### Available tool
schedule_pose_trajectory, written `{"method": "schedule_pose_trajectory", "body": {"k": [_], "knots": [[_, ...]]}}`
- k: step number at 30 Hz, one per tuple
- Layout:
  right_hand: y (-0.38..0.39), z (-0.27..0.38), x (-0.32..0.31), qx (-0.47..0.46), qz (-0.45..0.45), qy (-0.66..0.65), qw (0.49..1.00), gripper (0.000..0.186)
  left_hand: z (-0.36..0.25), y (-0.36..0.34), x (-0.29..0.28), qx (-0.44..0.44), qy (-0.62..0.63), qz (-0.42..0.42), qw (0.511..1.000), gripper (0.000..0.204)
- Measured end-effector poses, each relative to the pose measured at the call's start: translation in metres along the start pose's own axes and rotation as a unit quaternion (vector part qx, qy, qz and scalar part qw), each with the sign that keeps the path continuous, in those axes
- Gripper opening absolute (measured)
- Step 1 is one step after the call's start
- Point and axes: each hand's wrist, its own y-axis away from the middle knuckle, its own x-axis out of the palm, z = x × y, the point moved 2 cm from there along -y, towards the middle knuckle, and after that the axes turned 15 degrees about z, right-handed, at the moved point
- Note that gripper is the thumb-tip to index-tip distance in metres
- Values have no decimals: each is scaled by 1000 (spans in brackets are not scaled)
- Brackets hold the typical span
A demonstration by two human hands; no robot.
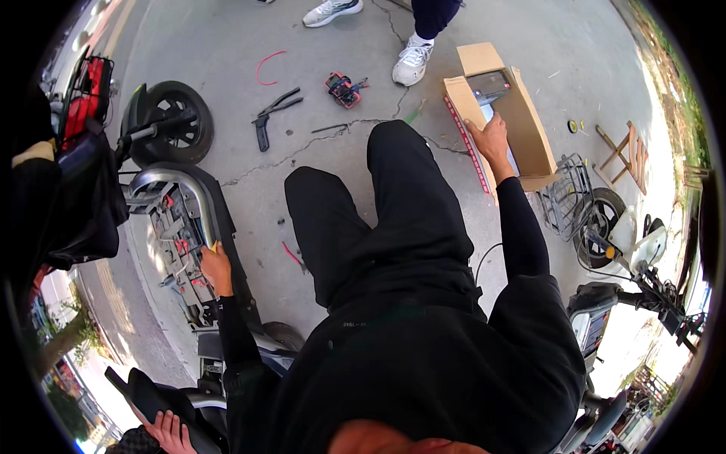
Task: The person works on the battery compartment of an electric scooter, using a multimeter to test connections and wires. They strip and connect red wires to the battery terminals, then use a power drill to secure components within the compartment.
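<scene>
My right hand (493, 144) is at the left wall of an open cardboard box (535, 144), its thumb over the flap and its fingers curled inward. Inside the box lies a dark, glossy packaged item (490, 87), with something pale under my hand. On the left, my left hand (217, 270) is closed at the silver tube (203, 198) of an electric scooter whose body is uncovered. A small bit of yellow shows at its fingertips; what it holds is mostly hidden. Wires and red connectors (181, 246) fill the opened compartment beside it.
On the concrete lie black-handled pliers (266, 121), a red multimeter (345, 91), a hex key (330, 128) and a red wire (261, 68). Another person's shoes (412, 62) stand ahead; a hand (170, 433) shows lower left. A wooden folding stool (631, 155) and parked bike (601, 223) are right.
</scene>
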Motion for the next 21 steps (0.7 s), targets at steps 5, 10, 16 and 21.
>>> {"method": "schedule_pose_trajectory", "body": {"k": [5, 10, 16, 21], "knots": [[14, -11, 69, 45, 199, 93, 974, 119, 12, 41, -26, -95, 12, 46, 994, 42], [2, -66, 70, 60, 227, -2, 972, 130, -2, 19, -23, -63, 25, 53, 996, 42], [-31, -113, 81, 39, 228, -103, 967, 84, 16, 11, 5, -42, 51, 70, 995, 49], [-33, -87, 87, 139, 197, -8, 970, 69, 37, -5, 8, 6, 37, 54, 998, 60]]}}
